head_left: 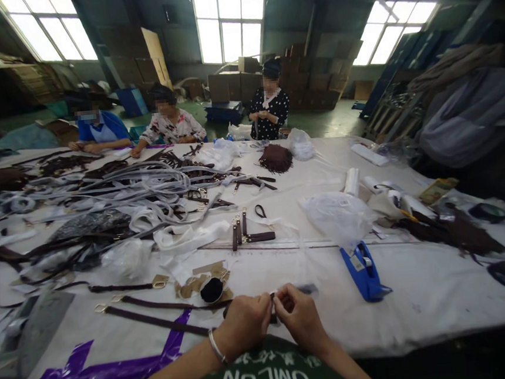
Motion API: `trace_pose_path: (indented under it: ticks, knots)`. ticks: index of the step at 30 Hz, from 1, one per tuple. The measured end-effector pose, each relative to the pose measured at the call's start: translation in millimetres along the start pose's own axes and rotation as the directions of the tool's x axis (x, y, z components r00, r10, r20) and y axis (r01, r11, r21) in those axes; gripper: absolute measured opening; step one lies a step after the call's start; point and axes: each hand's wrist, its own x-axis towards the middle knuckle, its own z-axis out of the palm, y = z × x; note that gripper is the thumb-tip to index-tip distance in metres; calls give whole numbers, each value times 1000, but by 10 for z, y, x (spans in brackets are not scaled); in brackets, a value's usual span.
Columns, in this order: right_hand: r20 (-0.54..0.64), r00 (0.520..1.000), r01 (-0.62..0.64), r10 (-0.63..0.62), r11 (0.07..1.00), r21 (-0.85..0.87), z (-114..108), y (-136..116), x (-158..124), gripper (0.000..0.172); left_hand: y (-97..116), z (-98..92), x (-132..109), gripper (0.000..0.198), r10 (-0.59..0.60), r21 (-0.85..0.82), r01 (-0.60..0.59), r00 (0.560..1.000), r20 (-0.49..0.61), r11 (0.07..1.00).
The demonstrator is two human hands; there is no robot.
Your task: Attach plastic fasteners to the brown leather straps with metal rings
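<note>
My left hand [245, 323] and my right hand [300, 318] meet at the table's near edge, fingertips pinched together on the end of a dark brown strap [156, 307]. The strap runs left across the white table [425, 292] to a gold buckle. A bracelet sits on my left wrist. Just beyond my hands lie gold metal fittings [199, 282] and a small black round piece [211, 290]. The part pinched between my fingers is mostly hidden.
A blue tape dispenser [364, 271] lies to the right of my hands, behind it a clear plastic bag [336, 214]. Short brown straps [247, 234] lie mid-table, heaps of grey and brown straps [115, 192] at left. Purple tape [96, 374] marks the near left. Three people work at the far side.
</note>
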Motion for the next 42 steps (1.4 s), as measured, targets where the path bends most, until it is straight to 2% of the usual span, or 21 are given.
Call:
trace_pose_path:
  ticks: [4, 6, 8, 10, 13, 15, 16, 17, 18, 20, 21, 22, 23, 25, 27, 29, 31, 34, 37, 39, 42]
  knots:
    - [-1, 993, -116, 116, 991, 73, -10, 6, 39, 18, -29, -4, 12, 10, 81, -12, -81, 995, 59, 997]
    - [18, 995, -99, 98, 994, 51, -9, -4, 43, 16, -32, -3, 8, 9, 91, -41, -87, 992, 93, 995]
    - [88, 996, -4, 7, 1000, -28, 2, -16, 18, 12, -38, 9, 0, 10, 17, -132, -4, 995, 100, 991]
    - [193, 978, 92, -76, 993, -76, 15, -21, -35, 10, -54, 28, -5, 13, -116, -312, 135, 990, 77, 940]
    - [301, 949, 100, -96, 995, 4, -1, 16, -122, 14, -90, 34, -1, 23, -318, -659, 287, 945, 77, 695]
    - [246, 969, -63, 26, 987, 145, -49, 99, -151, 27, -107, 12, 2, 26, -381, -807, 327, 914, 139, 491]
    - [212, 966, -191, 145, 958, 215, -80, 161, -153, 37, -108, -4, 1, 28, -386, -848, 333, 907, 169, 412]
    - [207, 935, -336, 287, 904, 265, -111, 233, -148, 48, -104, -19, -1, 29, -383, -875, 330, 905, 186, 354]
    - [236, 874, -481, 425, 828, 288, -137, 311, -139, 57, -93, -31, -4, 30, -379, -894, 318, 906, 189, 316]
    - [395, 703, -707, 592, 642, 296, -158, 452, -112, 69, -56, -43, -13, 32, -374, -918, 286, 912, 171, 276]
    - [502, 625, -777, 598, 542, 320, -150, 500, -97, 71, -35, -42, -16, 32, -368, -924, 275, 915, 167, 264]
    - [589, 580, -813, 563, 441, 380, -132, 525, -80, 68, -14, -36, -19, 32, -358, -929, 269, 919, 168, 256]
    - [637, 580, -815, 508, 336, 473, -109, 525, -59, 60, 5, -26, -21, 33, -344, -930, 269, 923, 174, 250]
    - [632, 640, -742, 437, 139, 655, -68, 458, -11, 36, 35, 0, -16, 34, -320, -928, 278, 928, 193, 248]
    - [567, 693, -651, 446, 49, 758, -61, 342, 40, 22, 60, 34, 5, 35, -326, -921, 296, 922, 207, 254]
    - [532, 729, -621, 430, 90, 778, -92, 245, 72, 24, 96, 75, 47, 36, -358, -903, 329, 907, 221, 275]
    - [536, 750, -634, 386, 191, 750, -141, 221, 74, 28, 154, 121, 106, 37, -376, -875, 362, 897, 232, 322]
    - [550, 751, -654, 365, 300, 695, -213, 337, 40, 34, 287, 177, 204, 37, -376, -800, 376, 904, 205, 468]
    - [569, 736, -676, 367, 356, 645, -311, 513, 27, 37, 456, 196, 293, 33, -398, -687, 375, 907, 134, 623]
    - [620, 703, -710, 349, 299, 637, -410, 592, 46, 39, 577, 197, 345, 31, -401, -670, 359, 911, 99, 650]
    - [676, 670, -731, 305, 113, 673, -570, 644, 99, 41, 742, 218, 404, 32, -360, -760, 338, 921, 147, 556]
